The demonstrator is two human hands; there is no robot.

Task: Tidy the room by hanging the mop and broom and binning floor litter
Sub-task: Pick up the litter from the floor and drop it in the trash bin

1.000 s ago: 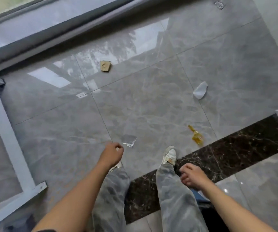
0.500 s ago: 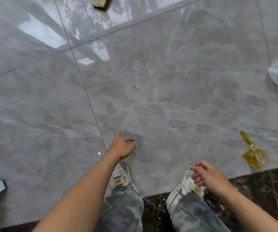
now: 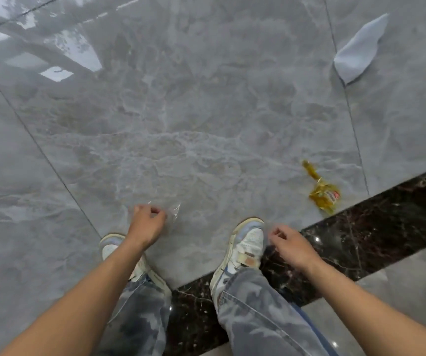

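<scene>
A clear plastic wrapper lies on the grey floor tile just ahead of my feet. My left hand is down on it, fingers curled and pinching its near edge; most of the wrapper is hidden under the hand. My right hand hangs loosely curled beside my right shoe and holds nothing. A yellow snack wrapper lies to the right, near the dark marble strip. A white crumpled paper lies further away at the upper right. No mop, broom or bin is in view.
Glossy grey floor tiles fill the view. A dark marble strip runs diagonally under my feet. My two white shoes stand at the strip's edge. A window's reflection shines at the upper left.
The view has dropped closer to the floor. My left hand has gone from spread fingers beside the clear wrapper to fingers curled onto it. The brown scrap at the top has left the view.
</scene>
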